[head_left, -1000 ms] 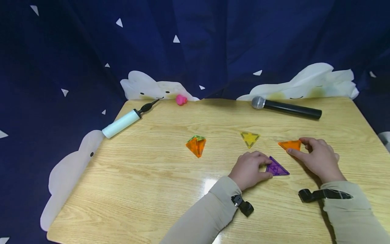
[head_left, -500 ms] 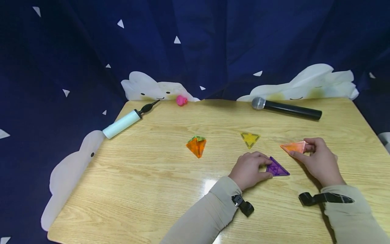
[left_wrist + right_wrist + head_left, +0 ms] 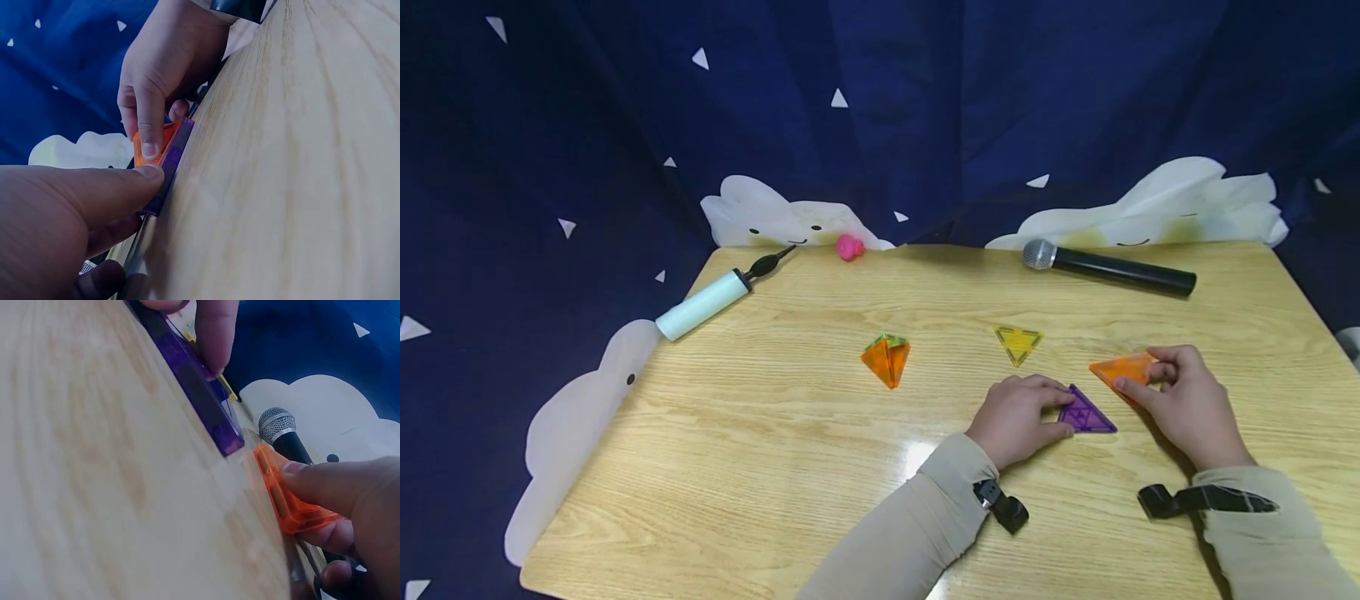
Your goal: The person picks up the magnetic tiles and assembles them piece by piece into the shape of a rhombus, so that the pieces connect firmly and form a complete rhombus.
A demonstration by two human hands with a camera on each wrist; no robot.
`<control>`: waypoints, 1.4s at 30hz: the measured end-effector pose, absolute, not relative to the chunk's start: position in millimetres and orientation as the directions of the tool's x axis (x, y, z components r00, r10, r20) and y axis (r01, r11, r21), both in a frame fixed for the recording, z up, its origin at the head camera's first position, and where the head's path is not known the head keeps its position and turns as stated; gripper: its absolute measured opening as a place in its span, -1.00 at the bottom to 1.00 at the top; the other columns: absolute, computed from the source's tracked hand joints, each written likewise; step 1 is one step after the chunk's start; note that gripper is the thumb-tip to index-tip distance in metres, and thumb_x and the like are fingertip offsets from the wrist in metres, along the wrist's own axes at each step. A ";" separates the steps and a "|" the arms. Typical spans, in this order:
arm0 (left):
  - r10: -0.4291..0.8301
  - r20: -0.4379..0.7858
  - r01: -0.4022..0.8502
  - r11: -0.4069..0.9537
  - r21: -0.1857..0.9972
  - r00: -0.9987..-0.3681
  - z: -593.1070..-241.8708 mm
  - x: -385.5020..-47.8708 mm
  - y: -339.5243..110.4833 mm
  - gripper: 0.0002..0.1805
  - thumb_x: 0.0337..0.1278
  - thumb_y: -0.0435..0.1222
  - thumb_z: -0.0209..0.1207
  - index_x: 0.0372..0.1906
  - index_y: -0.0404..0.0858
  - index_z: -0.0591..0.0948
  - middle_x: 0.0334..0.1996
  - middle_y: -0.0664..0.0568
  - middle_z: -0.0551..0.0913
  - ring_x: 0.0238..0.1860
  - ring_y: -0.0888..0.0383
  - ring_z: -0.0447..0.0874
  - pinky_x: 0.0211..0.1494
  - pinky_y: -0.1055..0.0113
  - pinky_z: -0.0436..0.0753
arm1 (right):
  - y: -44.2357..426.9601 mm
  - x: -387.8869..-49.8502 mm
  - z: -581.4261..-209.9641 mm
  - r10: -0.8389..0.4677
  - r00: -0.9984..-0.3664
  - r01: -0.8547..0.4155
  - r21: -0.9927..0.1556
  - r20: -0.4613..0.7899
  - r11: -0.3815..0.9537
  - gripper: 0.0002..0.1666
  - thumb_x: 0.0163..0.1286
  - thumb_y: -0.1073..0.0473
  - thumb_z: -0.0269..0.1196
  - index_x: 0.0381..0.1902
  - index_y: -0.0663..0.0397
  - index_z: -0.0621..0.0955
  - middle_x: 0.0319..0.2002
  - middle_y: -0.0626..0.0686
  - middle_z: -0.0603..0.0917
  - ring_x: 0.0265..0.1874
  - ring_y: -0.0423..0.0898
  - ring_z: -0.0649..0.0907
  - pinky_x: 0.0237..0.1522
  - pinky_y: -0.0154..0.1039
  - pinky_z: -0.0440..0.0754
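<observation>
A purple translucent triangular magnetic tile (image 3: 1086,412) lies flat on the table, and my left hand (image 3: 1018,421) pinches its left side between thumb and fingers. To the right and slightly farther back, my right hand (image 3: 1191,404) holds an orange triangular tile (image 3: 1122,371) between thumb and fingers. In the right wrist view the orange tile (image 3: 284,494) appears tilted, just apart from a corner of the purple tile (image 3: 206,400). Behind both hands a yellow triangular tile (image 3: 1018,342) lies flat. Farther left stands a small pointed form of orange and green tiles (image 3: 887,362).
A black microphone (image 3: 1112,268) lies at the back right of the wooden table (image 3: 722,467). At the back left are a pale blue hand pump (image 3: 703,307) and a small pink toy (image 3: 849,247). A dark blue curtain (image 3: 880,100) hangs behind the table.
My right hand has shifted slightly right and tilted the orange tile, so more of its face shows. The left hand and the purple tile keep their place.
</observation>
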State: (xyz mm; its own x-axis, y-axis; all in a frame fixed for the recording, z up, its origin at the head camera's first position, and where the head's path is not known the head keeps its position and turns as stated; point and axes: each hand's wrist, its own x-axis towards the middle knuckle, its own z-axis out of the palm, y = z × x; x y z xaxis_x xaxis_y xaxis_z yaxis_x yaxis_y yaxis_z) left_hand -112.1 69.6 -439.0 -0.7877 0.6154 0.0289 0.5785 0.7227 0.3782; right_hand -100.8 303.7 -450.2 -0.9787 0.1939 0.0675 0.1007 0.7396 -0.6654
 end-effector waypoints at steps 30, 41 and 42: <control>0.610 0.032 0.583 0.739 0.338 -0.792 -438.1 -112.2 72.5 -0.54 0.32 0.08 0.21 0.29 0.21 0.58 0.25 0.44 0.53 0.12 0.41 0.49 0.03 0.55 0.31 | 294.3 -92.3 -449.7 0.203 -0.976 0.097 -0.675 0.080 0.731 -0.33 0.37 0.07 0.37 0.23 0.38 0.38 -0.19 0.21 0.57 -0.42 -0.11 0.40 -0.48 -0.40 0.33; 0.612 0.029 0.585 0.741 0.330 -0.790 -438.8 -112.2 72.6 -0.55 0.34 0.07 0.19 0.30 0.21 0.57 0.26 0.45 0.52 0.08 0.42 0.48 -0.02 0.56 0.30 | 293.8 -88.6 -451.7 0.193 -0.977 0.083 -0.674 0.089 0.734 -0.33 0.35 0.04 0.38 0.19 0.37 0.40 -0.22 0.19 0.60 -0.47 -0.17 0.41 -0.50 -0.37 0.33; 0.611 0.028 0.585 0.742 0.328 -0.791 -438.8 -112.2 72.6 -0.55 0.35 0.07 0.19 0.30 0.21 0.57 0.26 0.45 0.52 0.07 0.42 0.48 -0.02 0.56 0.30 | 293.5 -88.2 -451.7 0.193 -0.977 0.083 -0.673 0.090 0.735 -0.34 0.35 0.04 0.38 0.19 0.37 0.40 -0.22 0.19 0.60 -0.47 -0.17 0.40 -0.50 -0.37 0.33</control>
